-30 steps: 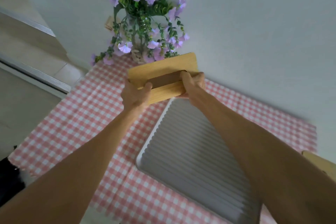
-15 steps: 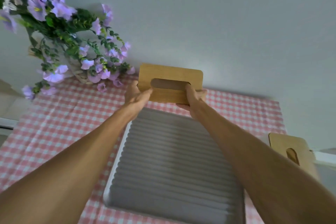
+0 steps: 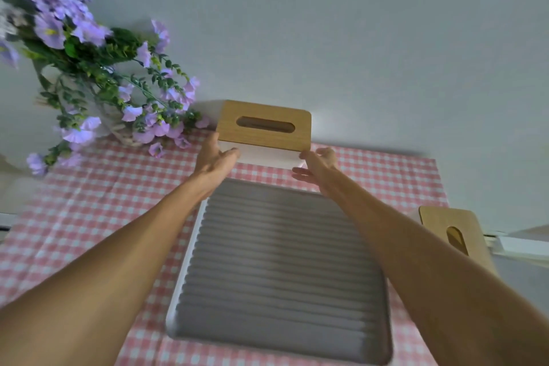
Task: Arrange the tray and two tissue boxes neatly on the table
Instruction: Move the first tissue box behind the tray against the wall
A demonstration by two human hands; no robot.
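Behind ribbed tray (image 3: 282, 270), wood-lidded tissue box (image 3: 263, 131)

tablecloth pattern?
Pink and white gingham check on the tablecloth, clearest in the head view.

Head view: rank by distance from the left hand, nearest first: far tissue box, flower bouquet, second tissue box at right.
From the left hand:
1. Far tissue box, touching it, by the wall.
2. Flower bouquet, to its left, back corner.
3. Second tissue box, off the table's right edge, past the right arm.
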